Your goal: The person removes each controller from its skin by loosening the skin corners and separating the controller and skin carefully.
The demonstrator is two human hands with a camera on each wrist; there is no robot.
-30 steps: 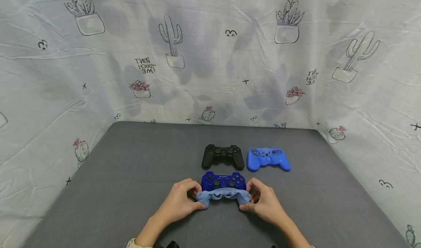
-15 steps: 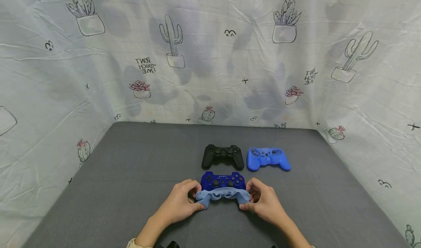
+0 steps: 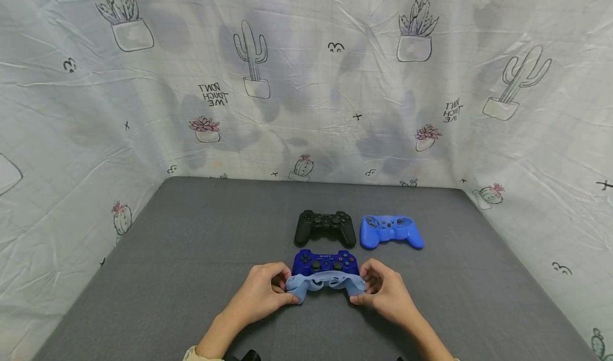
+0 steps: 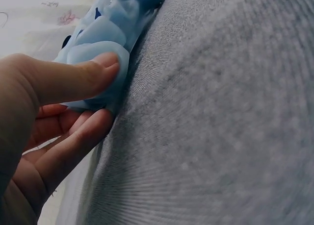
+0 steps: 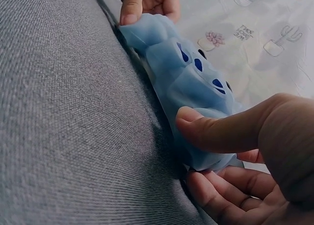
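Head view is showing the left hand (image 3: 261, 297) pinching one end of the pale skin (image 3: 324, 284), thumb on top and fingers curled under, and the right hand (image 3: 385, 294) pinching the other end the same way. Both wrist views are confirming it: a thumb is pressing the soft cover (image 5: 184, 78) while fingers (image 5: 225, 195) are tucking beneath. The skin is lying half over the near edge of the blue pad (image 3: 325, 261), whose buttons are showing above it. Against half a second back, almost nothing is differing; the cover is sitting a shade higher on the grips, so the stretching-on looks slow and only partly done. At 12 o'clock from the hands a black pad (image 3: 325, 227) is resting on the grey mat (image 3: 191, 254), with a darker blue skin (image 3: 391, 231) at 1 o'clock, well apart.
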